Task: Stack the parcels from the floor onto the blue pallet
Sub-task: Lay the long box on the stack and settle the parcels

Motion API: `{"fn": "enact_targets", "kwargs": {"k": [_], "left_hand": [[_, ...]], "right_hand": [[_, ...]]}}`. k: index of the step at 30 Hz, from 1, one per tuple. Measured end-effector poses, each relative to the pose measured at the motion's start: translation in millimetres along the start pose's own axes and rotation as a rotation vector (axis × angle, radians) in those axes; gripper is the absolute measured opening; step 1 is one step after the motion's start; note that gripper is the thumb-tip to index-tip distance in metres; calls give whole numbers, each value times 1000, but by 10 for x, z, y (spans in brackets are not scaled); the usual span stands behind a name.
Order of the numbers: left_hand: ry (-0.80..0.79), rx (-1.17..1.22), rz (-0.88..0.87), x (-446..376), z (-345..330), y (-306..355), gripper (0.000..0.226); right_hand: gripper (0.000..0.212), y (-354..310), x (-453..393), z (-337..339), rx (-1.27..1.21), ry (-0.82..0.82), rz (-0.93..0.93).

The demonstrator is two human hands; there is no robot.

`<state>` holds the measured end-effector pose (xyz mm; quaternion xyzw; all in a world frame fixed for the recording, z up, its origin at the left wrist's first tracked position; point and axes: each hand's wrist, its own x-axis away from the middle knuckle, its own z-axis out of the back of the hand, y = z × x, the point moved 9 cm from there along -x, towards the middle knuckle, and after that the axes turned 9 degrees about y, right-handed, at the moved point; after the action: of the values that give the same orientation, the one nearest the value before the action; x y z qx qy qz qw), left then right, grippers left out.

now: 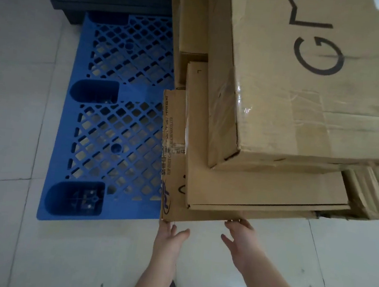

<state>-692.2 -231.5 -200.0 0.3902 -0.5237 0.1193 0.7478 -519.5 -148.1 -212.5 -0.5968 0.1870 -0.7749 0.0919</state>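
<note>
Both grips spread wide, holding nothing: left hand [170,234] and right hand [242,238] touch the near edge of the bottom parcel [200,216], stacked on the blue pallet [107,117] ahead. Cardboard appears stiff, probably heavy under load; hold at corners.

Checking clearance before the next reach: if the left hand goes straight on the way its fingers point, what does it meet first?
The left hand would likely meet the near edge of the bottom printed box at once; its fingertips look already there.
</note>
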Motion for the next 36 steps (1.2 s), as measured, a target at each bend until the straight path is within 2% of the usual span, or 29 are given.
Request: {"fn": "enact_targets", "kwargs": {"k": [1,6,9,12,14,19,25,28,29,33,36], "left_hand": [[-13,-7,-22,-41,-37,51,79],[-22,-140,-65,-164,-87,182,75],[46,-248,-16,-22,5,45,73],[-10,-333,21,377,-138,-114,60],[-63,-349,31,703,-392,-173,52],[-169,-404,34,1391,-1449,-204,48],[-165,-262,105,1724,-2986,-195,53],[-181,-129,152,1734,-3610,-269,40],[-169,-72,169,1730,-3743,-286,39],[-24,85,140,1653,-3920,-242,58],[36,66,96,1591,-3888,-210,50]], "right_hand": [[19,-57,-62,-11,38,-3,-2],[22,-193,-212,-20,136,-16,5],[47,-161,-125,199,214,7,35],[42,-219,66,643,150,76,93],[53,-356,159,1044,26,157,92],[65,-1182,197,2109,-92,302,236],[88,-2274,-347,2886,-183,292,262],[90,-2748,-665,3199,-200,306,320],[87,-2860,-759,3285,-175,314,339],[77,-3056,-962,3400,75,336,344],[79,-3068,-995,3355,214,335,375]]}}
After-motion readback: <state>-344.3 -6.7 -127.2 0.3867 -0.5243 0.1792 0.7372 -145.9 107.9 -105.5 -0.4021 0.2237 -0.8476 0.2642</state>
